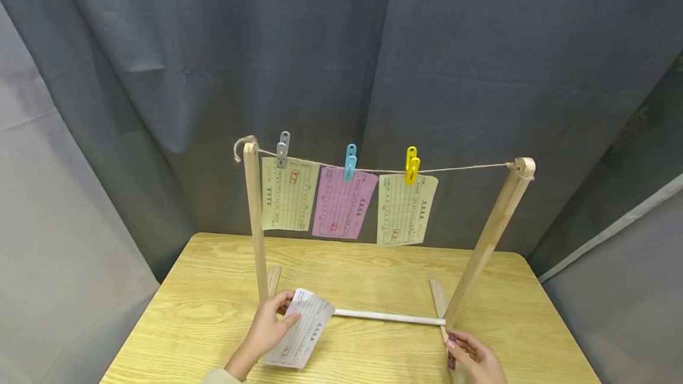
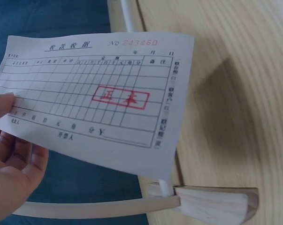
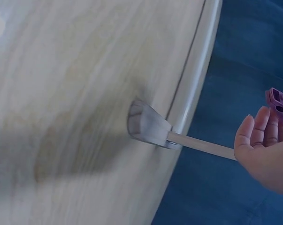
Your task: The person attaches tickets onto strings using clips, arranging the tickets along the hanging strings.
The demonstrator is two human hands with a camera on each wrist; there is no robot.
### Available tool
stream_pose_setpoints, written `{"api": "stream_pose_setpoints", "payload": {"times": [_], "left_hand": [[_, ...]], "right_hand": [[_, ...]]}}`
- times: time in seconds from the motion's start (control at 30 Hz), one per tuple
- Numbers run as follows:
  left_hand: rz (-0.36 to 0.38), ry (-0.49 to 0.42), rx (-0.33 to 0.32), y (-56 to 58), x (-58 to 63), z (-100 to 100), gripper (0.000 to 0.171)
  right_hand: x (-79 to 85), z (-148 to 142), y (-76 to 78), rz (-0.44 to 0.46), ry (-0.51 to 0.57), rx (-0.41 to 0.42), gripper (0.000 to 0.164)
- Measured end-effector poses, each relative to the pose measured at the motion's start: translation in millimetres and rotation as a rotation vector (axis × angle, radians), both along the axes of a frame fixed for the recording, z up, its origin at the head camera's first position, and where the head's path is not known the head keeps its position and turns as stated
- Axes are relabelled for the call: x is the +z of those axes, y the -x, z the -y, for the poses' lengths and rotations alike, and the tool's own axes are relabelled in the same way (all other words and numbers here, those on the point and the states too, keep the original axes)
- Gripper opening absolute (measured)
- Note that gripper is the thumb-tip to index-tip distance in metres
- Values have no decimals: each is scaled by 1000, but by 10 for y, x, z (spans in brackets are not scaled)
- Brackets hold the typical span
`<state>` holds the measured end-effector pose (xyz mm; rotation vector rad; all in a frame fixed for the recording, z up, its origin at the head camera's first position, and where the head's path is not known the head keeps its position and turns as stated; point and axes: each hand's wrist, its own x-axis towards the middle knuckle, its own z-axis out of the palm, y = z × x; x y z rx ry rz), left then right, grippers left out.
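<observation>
My left hand [image 1: 271,326] pinches a white receipt slip [image 1: 305,330] between thumb and fingers, low in front of the wooden rack. In the left wrist view the slip [image 2: 85,84] shows a printed grid, a serial number and a red stamp. A dark purple clothespin [image 1: 452,349] is held in the fingers of my right hand [image 1: 477,360], beside the rack's right foot; the right wrist view also shows the clothespin [image 3: 279,104]. Above, a string [image 1: 464,168] carries a yellow slip [image 1: 290,200], a pink slip [image 1: 344,206] and another yellow slip [image 1: 407,212].
Grey [image 1: 282,150], blue [image 1: 350,162] and yellow clothespins [image 1: 412,165] fasten the hanging slips. The string joins a left post [image 1: 256,224] and a right post [image 1: 488,242], with a white bar [image 1: 389,316] low between them. The wooden table [image 1: 187,313] stands before grey curtains [image 1: 299,46].
</observation>
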<state>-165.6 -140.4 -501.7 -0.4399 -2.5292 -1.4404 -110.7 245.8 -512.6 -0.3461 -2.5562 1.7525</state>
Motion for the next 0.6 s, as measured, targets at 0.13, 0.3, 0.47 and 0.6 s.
{"api": "stream_pose_setpoints", "payload": {"times": [0.13,0.3,0.47,0.6], "left_hand": [[7,-45,-22,3,67,-26,24],[25,-71,-44,-34,192,-105,21],[9,-85,-79,-82,350,-237,22],[-26,-87,-112,-75,387,-303,21]], "right_hand": [[119,-2,27,49,-13,-11,47],[245,3,32,8,-38,0,44],[356,5,29,-59,-62,10,40],[445,25,47,-101,-50,20,38]]}}
